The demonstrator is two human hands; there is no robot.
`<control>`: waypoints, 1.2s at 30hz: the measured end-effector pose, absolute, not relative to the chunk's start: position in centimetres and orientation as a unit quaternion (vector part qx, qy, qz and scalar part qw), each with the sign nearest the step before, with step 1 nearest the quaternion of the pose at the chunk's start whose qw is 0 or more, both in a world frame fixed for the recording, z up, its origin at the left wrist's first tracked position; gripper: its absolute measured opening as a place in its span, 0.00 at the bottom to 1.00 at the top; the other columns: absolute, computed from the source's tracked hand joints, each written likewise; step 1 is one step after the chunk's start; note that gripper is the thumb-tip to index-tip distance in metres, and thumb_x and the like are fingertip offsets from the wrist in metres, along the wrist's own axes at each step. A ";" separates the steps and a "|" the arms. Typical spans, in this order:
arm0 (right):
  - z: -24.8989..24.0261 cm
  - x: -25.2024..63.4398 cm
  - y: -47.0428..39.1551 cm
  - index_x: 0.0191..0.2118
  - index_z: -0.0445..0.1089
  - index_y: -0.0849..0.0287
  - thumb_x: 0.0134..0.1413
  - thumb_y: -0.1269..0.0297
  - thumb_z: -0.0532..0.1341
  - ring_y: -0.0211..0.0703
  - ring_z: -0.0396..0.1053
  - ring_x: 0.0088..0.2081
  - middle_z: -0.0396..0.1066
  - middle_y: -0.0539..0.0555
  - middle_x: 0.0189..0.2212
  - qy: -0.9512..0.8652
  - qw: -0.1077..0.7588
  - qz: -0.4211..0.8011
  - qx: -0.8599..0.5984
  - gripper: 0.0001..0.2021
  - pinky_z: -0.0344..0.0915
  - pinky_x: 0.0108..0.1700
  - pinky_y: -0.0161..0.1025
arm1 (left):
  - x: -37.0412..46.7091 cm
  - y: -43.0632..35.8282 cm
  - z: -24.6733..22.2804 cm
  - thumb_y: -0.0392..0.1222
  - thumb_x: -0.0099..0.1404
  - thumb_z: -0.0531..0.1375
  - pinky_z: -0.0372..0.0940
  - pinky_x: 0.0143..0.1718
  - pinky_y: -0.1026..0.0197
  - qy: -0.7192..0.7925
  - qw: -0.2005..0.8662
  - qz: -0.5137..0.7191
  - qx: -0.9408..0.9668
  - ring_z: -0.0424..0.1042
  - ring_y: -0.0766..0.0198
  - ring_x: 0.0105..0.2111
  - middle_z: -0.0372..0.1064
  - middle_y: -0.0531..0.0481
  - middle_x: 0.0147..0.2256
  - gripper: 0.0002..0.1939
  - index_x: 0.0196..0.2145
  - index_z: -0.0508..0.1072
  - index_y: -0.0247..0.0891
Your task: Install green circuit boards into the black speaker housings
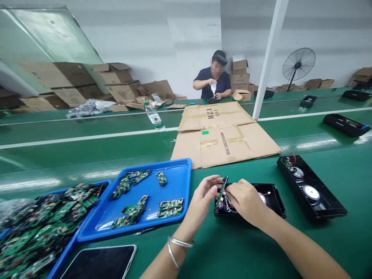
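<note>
My left hand [204, 192] holds a narrow green circuit board [222, 192] between thumb and fingers, tilted on edge above the left end of a black speaker housing [274, 199]. My right hand [245, 199] is at the board's right side, its fingertips pinched on something too small to make out. The housing lies open side up, with wires and a round speaker partly hidden under my right hand. Another open black housing [328, 199] with two round speakers lies to the right.
A blue tray [101, 221] of circuit boards is at the left, beside a heaped pile of boards [49, 221]. A tablet [99, 263] lies in front. Flat cardboard [215, 145] and a bottle [155, 117] lie beyond. A person [213, 77] sits opposite.
</note>
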State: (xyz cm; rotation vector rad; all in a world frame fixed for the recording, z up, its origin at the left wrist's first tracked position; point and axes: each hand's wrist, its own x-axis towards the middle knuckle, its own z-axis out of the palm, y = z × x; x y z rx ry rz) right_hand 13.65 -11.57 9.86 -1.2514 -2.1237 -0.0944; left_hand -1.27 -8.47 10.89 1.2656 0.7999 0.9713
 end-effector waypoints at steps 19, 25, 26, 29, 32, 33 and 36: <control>9.6 21.3 -17.3 0.37 0.72 0.53 0.56 0.73 0.56 0.39 0.68 0.36 0.68 0.51 0.36 -0.794 0.230 0.215 -0.520 0.10 0.65 0.37 0.34 | -1.0 -11.1 11.8 0.42 0.52 0.65 0.68 0.40 0.56 0.349 0.795 0.197 0.456 0.72 0.59 0.38 0.71 0.44 0.40 0.22 0.45 0.65 0.39; 7.8 20.5 -16.5 0.33 0.71 0.56 0.56 0.72 0.57 0.40 0.66 0.36 0.71 0.49 0.31 -0.792 0.273 0.198 -0.510 0.06 0.63 0.38 0.36 | 1.7 -11.2 9.5 0.40 0.54 0.63 0.68 0.41 0.58 0.365 0.704 0.295 0.533 0.70 0.63 0.36 0.69 0.51 0.37 0.16 0.41 0.66 0.40; 7.7 20.4 -16.5 0.33 0.71 0.56 0.56 0.72 0.57 0.39 0.66 0.36 0.71 0.49 0.31 -0.792 0.274 0.194 -0.509 0.06 0.63 0.38 0.36 | 1.9 -11.2 9.3 0.40 0.55 0.62 0.69 0.40 0.58 0.372 0.683 0.305 0.549 0.70 0.63 0.36 0.68 0.51 0.37 0.16 0.41 0.66 0.40; 7.4 19.8 -16.6 0.31 0.70 0.57 0.55 0.72 0.57 0.39 0.66 0.34 0.70 0.49 0.30 -0.794 0.286 0.168 -0.509 0.06 0.62 0.36 0.36 | 2.2 -11.3 8.8 0.41 0.57 0.59 0.70 0.40 0.56 0.398 0.643 0.310 0.576 0.71 0.61 0.36 0.69 0.49 0.39 0.15 0.44 0.65 0.41; 7.2 19.2 -16.6 0.31 0.68 0.58 0.57 0.72 0.55 0.39 0.65 0.33 0.69 0.51 0.29 -0.774 0.310 0.138 -0.534 0.07 0.62 0.35 0.36 | 2.3 -11.4 8.4 0.42 0.58 0.58 0.70 0.41 0.55 0.413 0.627 0.314 0.581 0.72 0.59 0.38 0.70 0.49 0.40 0.16 0.46 0.65 0.42; 7.1 19.0 -16.5 0.31 0.68 0.58 0.58 0.73 0.54 0.39 0.65 0.33 0.68 0.51 0.29 -0.764 0.313 0.130 -0.549 0.07 0.62 0.35 0.35 | 2.4 -11.5 8.3 0.42 0.58 0.57 0.70 0.42 0.55 0.416 0.623 0.312 0.584 0.73 0.59 0.38 0.71 0.50 0.40 0.17 0.46 0.65 0.42; 6.6 18.5 -16.3 0.31 0.66 0.59 0.59 0.73 0.51 0.39 0.65 0.30 0.66 0.51 0.27 -0.746 0.292 0.096 -0.591 0.09 0.61 0.32 0.35 | 2.4 -11.7 7.9 0.42 0.59 0.57 0.70 0.41 0.55 0.426 0.599 0.301 0.607 0.74 0.59 0.36 0.72 0.50 0.39 0.19 0.49 0.65 0.43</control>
